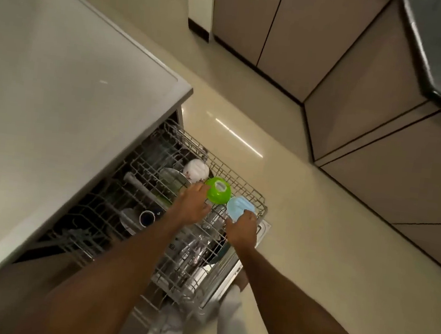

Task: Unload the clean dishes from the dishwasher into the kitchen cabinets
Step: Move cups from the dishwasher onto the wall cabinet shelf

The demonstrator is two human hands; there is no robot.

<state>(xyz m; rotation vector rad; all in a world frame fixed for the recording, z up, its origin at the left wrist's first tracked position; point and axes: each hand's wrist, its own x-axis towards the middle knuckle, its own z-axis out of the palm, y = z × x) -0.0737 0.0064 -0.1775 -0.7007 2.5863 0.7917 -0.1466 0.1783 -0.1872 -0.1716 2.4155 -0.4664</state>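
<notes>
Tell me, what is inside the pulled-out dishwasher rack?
In the rack: a white bowl, a green bowl and a blue bowl, all upside down, plus glassware. The hands and arms hide some items.

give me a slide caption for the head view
Both hands reach into the dishwasher rack: left hand beside a green bowl, right hand on a blue bowl.

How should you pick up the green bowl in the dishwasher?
The green bowl sits upside down in the rack, so its rim is hidden. Come from above and probably cup fingers around its rounded sides. The left hand is already beside it; the right hand holds the blue bowl.
</notes>
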